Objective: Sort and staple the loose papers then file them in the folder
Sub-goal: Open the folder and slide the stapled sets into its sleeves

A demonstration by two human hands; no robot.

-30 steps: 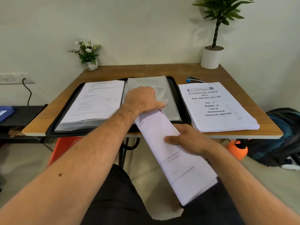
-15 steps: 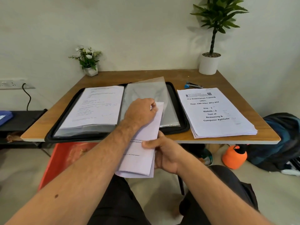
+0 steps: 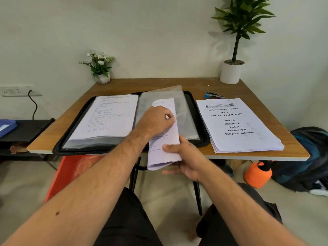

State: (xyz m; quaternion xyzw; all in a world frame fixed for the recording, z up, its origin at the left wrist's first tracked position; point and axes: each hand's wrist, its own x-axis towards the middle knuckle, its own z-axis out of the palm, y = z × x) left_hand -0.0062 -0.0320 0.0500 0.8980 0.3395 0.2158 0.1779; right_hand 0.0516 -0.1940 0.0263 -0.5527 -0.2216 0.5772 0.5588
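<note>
Two hands (image 3: 173,139) gripping curled white papers (image 3: 164,137), glossy plastic folder (image 3: 188,119) sleeve

A black folder (image 3: 198,137) lies open at the desk's (image 3: 248,89) front edge; a curled paper sheaf (image 3: 164,155) overhangs it; a stack (image 3: 237,125) sits right, the stapler (image 3: 213,95) behind.
</note>
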